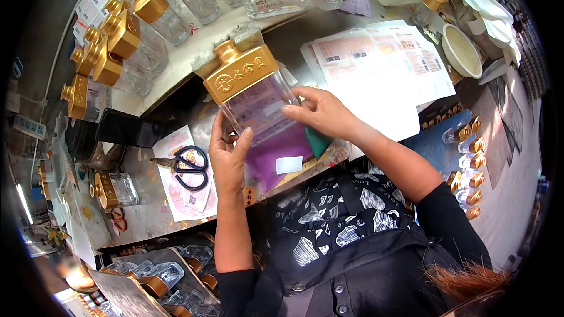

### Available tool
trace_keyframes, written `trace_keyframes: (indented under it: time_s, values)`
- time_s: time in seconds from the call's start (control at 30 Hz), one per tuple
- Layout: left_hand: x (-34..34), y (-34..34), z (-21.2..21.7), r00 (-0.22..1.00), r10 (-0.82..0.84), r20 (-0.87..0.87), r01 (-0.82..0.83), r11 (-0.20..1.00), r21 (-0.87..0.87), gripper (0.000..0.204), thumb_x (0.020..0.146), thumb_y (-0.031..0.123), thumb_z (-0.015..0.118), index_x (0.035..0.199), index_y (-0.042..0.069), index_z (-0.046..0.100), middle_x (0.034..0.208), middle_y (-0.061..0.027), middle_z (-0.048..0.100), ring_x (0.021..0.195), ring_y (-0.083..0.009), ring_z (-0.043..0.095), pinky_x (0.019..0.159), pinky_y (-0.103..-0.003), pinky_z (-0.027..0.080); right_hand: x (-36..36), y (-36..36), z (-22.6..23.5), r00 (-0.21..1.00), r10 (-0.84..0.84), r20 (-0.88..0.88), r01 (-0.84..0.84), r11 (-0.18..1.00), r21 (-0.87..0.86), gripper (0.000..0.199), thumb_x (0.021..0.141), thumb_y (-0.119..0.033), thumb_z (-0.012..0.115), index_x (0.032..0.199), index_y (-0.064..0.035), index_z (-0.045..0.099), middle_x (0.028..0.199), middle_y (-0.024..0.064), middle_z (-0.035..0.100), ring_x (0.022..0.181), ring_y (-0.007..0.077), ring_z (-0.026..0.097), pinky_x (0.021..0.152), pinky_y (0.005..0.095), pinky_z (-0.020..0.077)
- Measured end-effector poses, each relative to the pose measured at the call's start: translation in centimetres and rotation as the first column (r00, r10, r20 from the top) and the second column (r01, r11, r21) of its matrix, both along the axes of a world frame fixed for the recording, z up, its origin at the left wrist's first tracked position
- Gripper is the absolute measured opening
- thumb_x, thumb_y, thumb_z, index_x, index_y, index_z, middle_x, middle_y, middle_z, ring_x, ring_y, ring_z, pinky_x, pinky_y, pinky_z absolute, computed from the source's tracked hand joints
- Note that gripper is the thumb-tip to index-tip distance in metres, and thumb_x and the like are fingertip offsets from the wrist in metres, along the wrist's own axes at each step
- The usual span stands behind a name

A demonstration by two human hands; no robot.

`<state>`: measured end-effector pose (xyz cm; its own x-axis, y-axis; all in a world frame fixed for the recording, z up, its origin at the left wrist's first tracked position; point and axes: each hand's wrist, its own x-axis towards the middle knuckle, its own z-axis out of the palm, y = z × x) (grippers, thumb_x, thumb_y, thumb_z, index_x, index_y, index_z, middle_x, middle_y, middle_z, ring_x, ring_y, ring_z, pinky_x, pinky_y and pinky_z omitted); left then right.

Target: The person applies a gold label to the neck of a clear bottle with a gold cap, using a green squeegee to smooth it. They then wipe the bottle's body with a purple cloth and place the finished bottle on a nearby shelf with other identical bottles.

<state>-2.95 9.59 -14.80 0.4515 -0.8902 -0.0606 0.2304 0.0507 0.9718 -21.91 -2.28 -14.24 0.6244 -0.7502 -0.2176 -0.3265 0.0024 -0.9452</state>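
Left hand (229,155): fingers moderately parted, holding the gold-capped bottle (251,95) at its lower left. Right hand (326,113): fingers half-curled against its right side. Bottle position: tilted, over purple cloth (263,170) on the tabletop (150,191)

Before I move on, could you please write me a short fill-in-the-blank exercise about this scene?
1. The left hand and right hand hold one ____.
2. The cap between them and the far shelf is ____ in colour.
3. A white slip lies on ____ cloth.
4. Scissors lie to the ____ of the left hand.

Missing words: bottle; gold; purple; left.
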Motion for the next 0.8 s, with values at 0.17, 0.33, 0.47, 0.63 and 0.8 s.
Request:
trace_keyframes:
  time_s: [0.17, 0.33, 0.47, 0.63, 0.8]
  values:
    - [1.4, 0.1, -0.4, 0.999, 0.008, -0.046, -0.007, 1.000, 0.027, 0.066, 0.088, 0.013, 0.064, 0.144, -0.001, 0.032, 0.127, -0.0127, 0.053, 0.109, -0.0151, 0.053, 0.095, -0.029, 0.042, -1.6, -0.6, -0.2, 0.909, -0.301, 0.287, 0.073, 0.795, 0.602, 0.044, 0.095, -0.042, 0.048, 0.111, -0.0036, 0.063, 0.094, 0.0040, 0.062, 0.085, 0.0107, 0.057, 0.083, 0.0250, 0.0448]
    - [0.6, -0.1, -0.1, 1.000, 0.018, -0.009, -0.018, 1.000, -0.006, 0.064, 0.089, 0.016, 0.064, 0.143, -0.001, 0.033, 0.122, -0.0114, 0.056, 0.104, -0.0124, 0.054, 0.092, -0.028, 0.043, -1.5, 0.7, 0.5, 0.772, -0.452, 0.446, 0.281, 0.873, 0.399, 0.030, 0.095, -0.029, 0.049, 0.110, -0.0040, 0.057, 0.091, 0.0068, 0.061, 0.085, 0.0113, 0.058, 0.076, 0.0252, 0.0485]
    - [0.3, 0.0, 0.2, 0.998, -0.014, 0.056, 0.012, 1.000, 0.018, 0.069, 0.084, 0.008, 0.068, 0.143, -0.001, 0.032, 0.117, -0.0103, 0.058, 0.101, -0.0134, 0.058, 0.088, -0.026, 0.046, 0.4, 3.2, 2.8, 0.873, -0.231, 0.430, 0.280, 0.959, -0.053, 0.031, 0.090, -0.019, 0.062, 0.113, -0.0048, 0.047, 0.087, 0.0095, 0.062, 0.076, 0.0145, 0.063, 0.064, 0.0283, 0.0504]
    - [0.1, -0.1, 0.4, 1.000, -0.017, 0.012, 0.017, 1.000, -0.003, 0.072, 0.082, 0.005, 0.070, 0.143, -0.002, 0.032, 0.116, -0.0109, 0.058, 0.100, -0.0145, 0.059, 0.088, -0.026, 0.047, 3.4, 4.4, 3.1, 0.951, -0.082, 0.297, 0.242, 0.798, -0.552, 0.030, 0.088, -0.018, 0.061, 0.110, -0.0064, 0.044, 0.071, 0.0164, 0.059, 0.059, 0.0339, 0.064, 0.051, 0.0395, 0.0490]
    - [0.1, -0.2, 0.1, 1.000, -0.007, 0.013, 0.007, 1.000, -0.009, 0.072, 0.082, 0.005, 0.070, 0.143, -0.002, 0.032, 0.116, -0.0117, 0.058, 0.100, -0.0144, 0.059, 0.087, -0.027, 0.047, 3.7, 4.2, 2.2, 0.975, -0.131, 0.179, 0.218, 0.722, -0.657, 0.031, 0.086, -0.020, 0.063, 0.108, -0.0062, 0.045, 0.066, 0.0160, 0.059, 0.057, 0.0372, 0.062, 0.050, 0.0434, 0.0484]
